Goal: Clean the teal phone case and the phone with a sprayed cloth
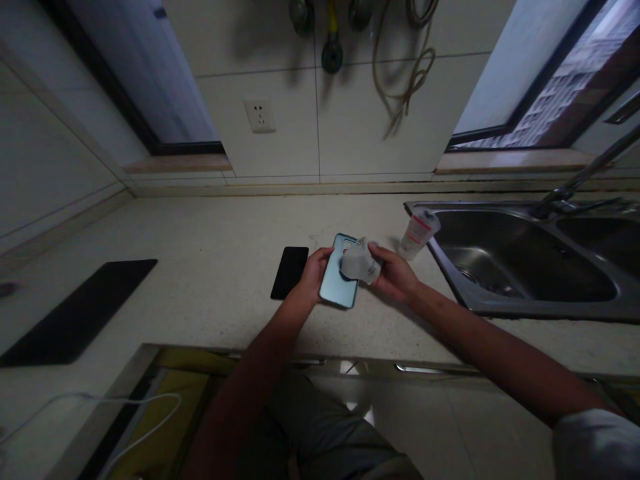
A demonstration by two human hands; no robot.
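Note:
My left hand (315,272) grips the left edge of a light blue phone case (337,288), held tilted above the counter. In my right hand (395,272) is a crumpled white wipe (361,261) with faint print, pressed against the upper part of the case and hiding some of it. Whether a phone sits inside the case I cannot tell. Just left of my left hand a black phone (289,273) lies flat on the counter. Beyond my right hand, by the sink's edge, stands a clear plastic cup (419,232) with red print.
A steel double sink (530,310) with a faucet (565,193) is set into the pale counter (210,267) at right. A black flat panel (85,303) lies at left. A white cable (135,400) hangs at lower left. The wall carries a socket (259,116) and looped cord (415,80).

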